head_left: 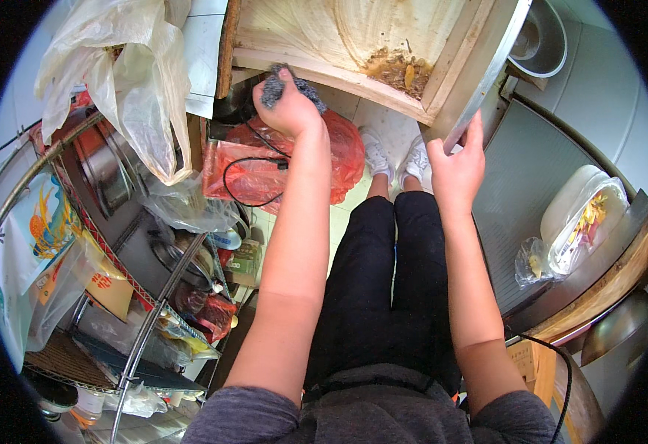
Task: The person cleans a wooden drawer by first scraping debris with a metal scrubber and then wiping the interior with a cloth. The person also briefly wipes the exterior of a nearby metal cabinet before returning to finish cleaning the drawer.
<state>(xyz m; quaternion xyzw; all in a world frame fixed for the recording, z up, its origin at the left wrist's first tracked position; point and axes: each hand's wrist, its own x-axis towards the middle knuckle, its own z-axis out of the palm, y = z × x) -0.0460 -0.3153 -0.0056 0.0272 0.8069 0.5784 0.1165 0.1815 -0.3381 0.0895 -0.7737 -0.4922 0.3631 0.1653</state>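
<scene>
My left hand (289,108) grips a dark grey wad (302,91), which looks like a steel wool scourer, beside the near edge of an open wooden drawer (335,75). Wet-looking smears streak the drawer's pale floor, and a brown puddle with dark debris (399,72) lies in its near right corner. At the right, my right hand (460,161) holds the lower end of the drawer's metal-edged front panel (482,83) between thumb and fingers. The scourer hides part of the drawer's rim.
Red plastic bags (346,150) with a black cable lie on the floor below my left hand. A wire rack (135,344) with pots and bags stands left, a pale plastic bag (135,72) above it. At right are a grey ribbed surface (524,211) and a bagged white container (571,216).
</scene>
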